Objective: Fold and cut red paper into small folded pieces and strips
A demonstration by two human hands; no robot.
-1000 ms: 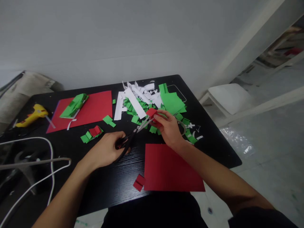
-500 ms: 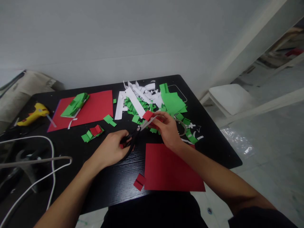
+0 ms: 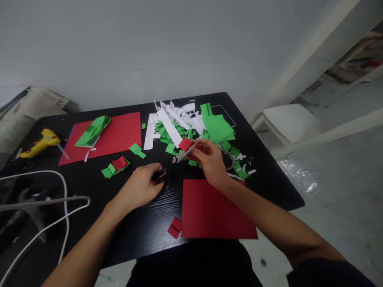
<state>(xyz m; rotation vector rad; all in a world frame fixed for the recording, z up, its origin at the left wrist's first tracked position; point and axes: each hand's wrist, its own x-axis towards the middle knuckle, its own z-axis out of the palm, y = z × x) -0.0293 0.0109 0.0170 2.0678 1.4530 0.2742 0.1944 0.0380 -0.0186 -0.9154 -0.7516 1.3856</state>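
My left hand [image 3: 145, 184] is closed round the black handles of a pair of scissors [image 3: 175, 160], whose blades point up and right. Pinched in my right hand [image 3: 211, 161] is a small piece of red paper [image 3: 186, 144], with the blades lying against it; whether they are cutting into it I cannot tell. Some red also shows among the right fingers. Below my right wrist lies a large red sheet [image 3: 217, 213], and a small red square [image 3: 175, 227] with a dark crease touches its left edge. White strips and green paper scraps [image 3: 220, 126] are heaped just behind the hands.
On the left, a yellow glue gun [image 3: 42, 143] lies beside another red sheet [image 3: 125, 133] bearing a folded green bundle [image 3: 94, 130]. White cables [image 3: 66, 215] loop at the near left. A tape roll [image 3: 228, 159] sits right of my hand. A white stool [image 3: 290, 122] stands beyond the table.
The view has shifted very slightly. Both hands, the scissors and the red paper keep nearly the same positions, and the blades look a little closer together.
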